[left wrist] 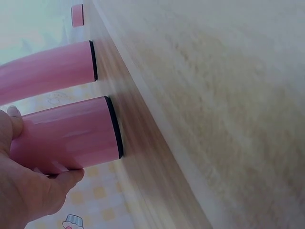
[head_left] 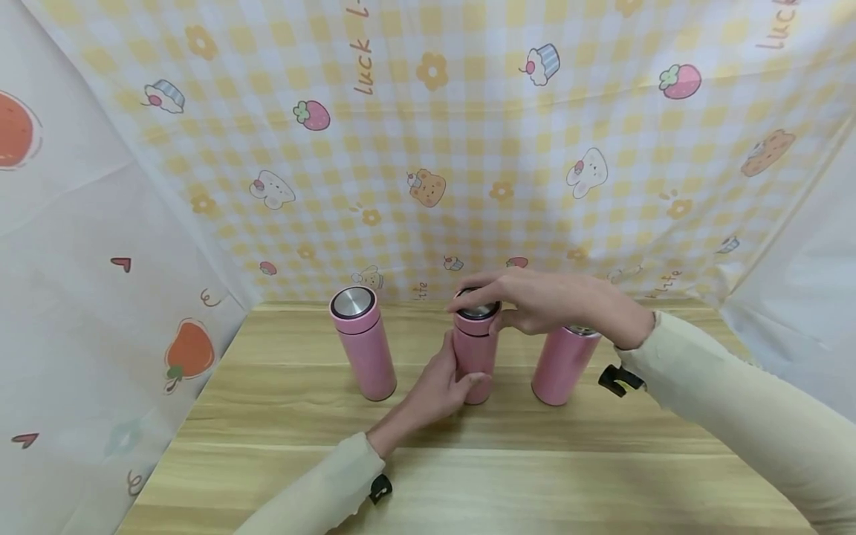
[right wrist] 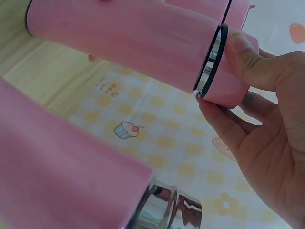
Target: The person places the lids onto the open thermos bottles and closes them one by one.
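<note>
A pink thermos bottle (head_left: 475, 353) stands upright in the middle of the table. My left hand (head_left: 438, 386) grips its lower body, fingers behind and thumb in front. From above, my right hand (head_left: 538, 299) holds its pink lid (right wrist: 231, 88) between thumb and fingers. A strip of shiny metal (right wrist: 209, 64) shows between lid and body in the right wrist view. To the right stands a second pink thermos (head_left: 562, 368), its bare metal neck (right wrist: 164, 205) showing without a lid. My right hand partly covers its top in the head view.
A third pink thermos (head_left: 369, 357), with a silver-topped lid on, stands to the left. A small pink cylinder (left wrist: 77, 15) sits farther along the wooden table (head_left: 281, 461). Behind the table hangs a yellow checked cloth (head_left: 374, 163).
</note>
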`<state>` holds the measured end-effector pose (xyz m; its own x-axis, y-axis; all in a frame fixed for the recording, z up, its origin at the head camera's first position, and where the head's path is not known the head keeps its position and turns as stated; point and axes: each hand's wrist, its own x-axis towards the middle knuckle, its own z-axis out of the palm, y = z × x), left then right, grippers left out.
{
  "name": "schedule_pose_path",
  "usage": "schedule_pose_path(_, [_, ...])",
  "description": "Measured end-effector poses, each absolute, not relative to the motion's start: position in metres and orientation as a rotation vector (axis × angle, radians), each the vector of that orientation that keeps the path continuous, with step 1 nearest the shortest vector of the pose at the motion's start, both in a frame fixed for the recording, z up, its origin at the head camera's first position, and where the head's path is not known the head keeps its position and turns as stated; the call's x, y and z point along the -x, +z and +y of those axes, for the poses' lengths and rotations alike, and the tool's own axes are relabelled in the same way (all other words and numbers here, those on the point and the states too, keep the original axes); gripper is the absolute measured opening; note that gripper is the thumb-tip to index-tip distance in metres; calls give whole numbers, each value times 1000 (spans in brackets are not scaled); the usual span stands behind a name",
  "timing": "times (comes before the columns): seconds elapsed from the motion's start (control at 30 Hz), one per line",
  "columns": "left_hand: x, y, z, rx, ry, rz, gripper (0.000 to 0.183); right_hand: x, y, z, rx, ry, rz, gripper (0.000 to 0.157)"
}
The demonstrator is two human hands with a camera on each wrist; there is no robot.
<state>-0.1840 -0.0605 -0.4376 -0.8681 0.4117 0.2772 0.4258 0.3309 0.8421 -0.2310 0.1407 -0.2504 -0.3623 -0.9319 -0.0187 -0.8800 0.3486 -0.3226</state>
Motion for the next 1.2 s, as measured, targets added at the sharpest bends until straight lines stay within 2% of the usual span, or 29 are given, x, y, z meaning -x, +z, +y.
schedule_pose_path(1.2, [180, -436, -56, 750, -1589, -2535, 70, 225, -264, 143, 1786, -352, 2560, 61])
